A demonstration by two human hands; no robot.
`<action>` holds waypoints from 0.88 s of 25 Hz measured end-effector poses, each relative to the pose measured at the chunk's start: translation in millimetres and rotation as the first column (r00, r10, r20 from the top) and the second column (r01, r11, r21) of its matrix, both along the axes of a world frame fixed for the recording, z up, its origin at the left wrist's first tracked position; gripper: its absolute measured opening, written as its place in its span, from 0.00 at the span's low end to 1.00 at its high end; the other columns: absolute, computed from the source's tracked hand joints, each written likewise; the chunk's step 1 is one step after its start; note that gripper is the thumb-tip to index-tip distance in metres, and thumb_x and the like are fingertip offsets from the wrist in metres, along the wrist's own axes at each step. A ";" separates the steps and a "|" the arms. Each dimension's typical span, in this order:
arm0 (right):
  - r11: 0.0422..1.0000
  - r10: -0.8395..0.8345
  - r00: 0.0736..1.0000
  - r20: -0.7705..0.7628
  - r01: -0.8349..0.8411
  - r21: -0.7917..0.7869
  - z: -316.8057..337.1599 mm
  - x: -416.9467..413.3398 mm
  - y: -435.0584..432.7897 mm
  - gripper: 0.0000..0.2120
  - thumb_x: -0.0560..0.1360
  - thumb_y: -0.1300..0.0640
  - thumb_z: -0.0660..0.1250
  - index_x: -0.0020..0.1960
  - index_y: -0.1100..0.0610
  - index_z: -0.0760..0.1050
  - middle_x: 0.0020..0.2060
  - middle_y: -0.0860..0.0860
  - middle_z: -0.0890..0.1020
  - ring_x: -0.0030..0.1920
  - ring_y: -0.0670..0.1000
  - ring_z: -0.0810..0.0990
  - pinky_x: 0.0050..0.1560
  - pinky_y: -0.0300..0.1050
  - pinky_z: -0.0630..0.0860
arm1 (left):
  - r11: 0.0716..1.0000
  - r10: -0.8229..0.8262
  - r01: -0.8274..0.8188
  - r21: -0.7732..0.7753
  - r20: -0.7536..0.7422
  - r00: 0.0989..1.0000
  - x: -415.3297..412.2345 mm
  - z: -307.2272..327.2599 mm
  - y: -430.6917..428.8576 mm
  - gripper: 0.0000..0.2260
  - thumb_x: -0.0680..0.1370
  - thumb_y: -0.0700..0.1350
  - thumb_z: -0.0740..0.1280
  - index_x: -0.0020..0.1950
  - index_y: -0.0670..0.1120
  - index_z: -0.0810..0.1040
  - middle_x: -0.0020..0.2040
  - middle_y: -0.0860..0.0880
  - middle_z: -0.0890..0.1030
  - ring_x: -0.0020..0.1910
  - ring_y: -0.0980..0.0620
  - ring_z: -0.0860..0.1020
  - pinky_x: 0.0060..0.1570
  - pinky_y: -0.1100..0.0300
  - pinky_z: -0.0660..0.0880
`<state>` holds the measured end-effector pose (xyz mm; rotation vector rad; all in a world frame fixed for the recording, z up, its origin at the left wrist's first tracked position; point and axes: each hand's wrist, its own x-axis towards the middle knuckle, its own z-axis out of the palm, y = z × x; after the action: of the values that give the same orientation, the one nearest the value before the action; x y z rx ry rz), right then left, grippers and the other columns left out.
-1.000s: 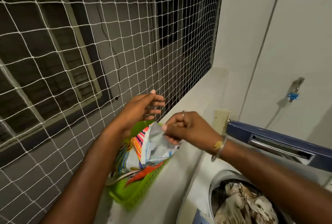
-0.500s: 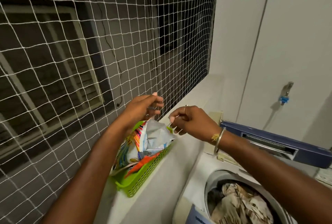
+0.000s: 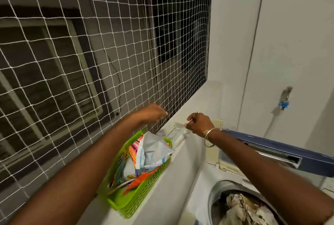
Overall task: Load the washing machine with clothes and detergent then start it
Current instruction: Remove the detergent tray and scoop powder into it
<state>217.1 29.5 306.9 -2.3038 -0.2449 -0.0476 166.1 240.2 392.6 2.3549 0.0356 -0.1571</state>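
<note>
The silver-and-orange detergent pouch (image 3: 155,150) stands with its top open in a green plastic basket (image 3: 139,199) on the white ledge. My left hand (image 3: 153,113) hovers above the basket close to the netting, fingers drooping, nothing in it. My right hand (image 3: 198,123) is further right over the ledge, thumb and fingers pinched together; whether something small is between them I cannot tell. At the bottom right, the washing machine's drum (image 3: 215,194) is open and holds beige patterned clothes (image 3: 242,208). Its blue lid (image 3: 271,148) stands raised behind my right forearm.
White rope netting (image 3: 108,53) covers the window opening on the left, right behind the ledge. A blurred pale box (image 3: 178,133) sits on the ledge under my right hand. A wall tap with a blue fitting (image 3: 285,101) is at the right. Other colourful packets fill the basket.
Both hands have let go of the pouch's top and risen away from it. The right hand has moved right, toward the pale box. The pouch stays in the basket.
</note>
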 end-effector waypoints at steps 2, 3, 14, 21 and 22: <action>0.995 -0.009 1.000 0.018 0.011 -0.102 -10.8 21.1 5.5 0.15 0.72 0.55 0.74 0.57 0.57 0.79 0.50 0.54 0.84 0.52 0.54 0.81 0.55 0.42 0.75 | 0.965 -0.110 0.118 0.233 -0.049 0.993 26.8 -12.1 1.9 0.15 0.80 0.48 0.66 0.55 0.36 0.81 0.41 0.45 0.76 0.39 0.49 0.72 0.32 0.61 0.66; 0.990 -0.005 1.000 0.020 0.008 -0.142 -16.6 31.2 8.3 0.15 0.72 0.55 0.73 0.58 0.57 0.78 0.52 0.54 0.83 0.54 0.54 0.81 0.56 0.41 0.74 | 0.935 -0.135 0.152 0.320 -0.076 0.988 38.2 -17.3 2.7 0.16 0.79 0.51 0.67 0.53 0.37 0.81 0.39 0.45 0.76 0.38 0.49 0.72 0.32 0.62 0.65; 0.935 0.051 0.992 -0.115 -0.088 -0.344 -49.7 83.2 18.3 0.15 0.75 0.56 0.69 0.61 0.55 0.79 0.58 0.53 0.82 0.58 0.54 0.80 0.58 0.41 0.74 | 0.743 -0.168 0.344 0.574 -0.338 0.926 106.8 -74.9 0.1 0.35 0.60 0.78 0.68 0.41 0.45 0.79 0.39 0.47 0.83 0.38 0.47 0.81 0.42 0.58 0.78; 0.947 0.032 0.996 -0.079 -0.055 -0.315 -46.2 79.6 17.8 0.14 0.75 0.65 0.64 0.58 0.60 0.81 0.53 0.56 0.84 0.53 0.57 0.82 0.54 0.47 0.79 | 0.751 -0.166 0.431 0.501 -0.488 0.857 112.5 -90.1 -13.2 0.30 0.60 0.67 0.78 0.42 0.42 0.76 0.37 0.45 0.79 0.32 0.46 0.78 0.39 0.54 0.81; 0.946 0.031 0.997 -0.071 -0.052 -0.320 -46.8 77.9 16.9 0.13 0.75 0.65 0.64 0.58 0.60 0.81 0.53 0.56 0.84 0.53 0.57 0.82 0.54 0.46 0.78 | 0.750 -0.171 0.435 0.498 -0.490 0.855 113.1 -92.1 -13.1 0.29 0.60 0.66 0.79 0.42 0.42 0.76 0.37 0.46 0.79 0.32 0.47 0.77 0.38 0.54 0.80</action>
<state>295.0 46.4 260.1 -2.6187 -0.2853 0.0957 279.2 227.1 300.5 2.8963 -0.1251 -0.9478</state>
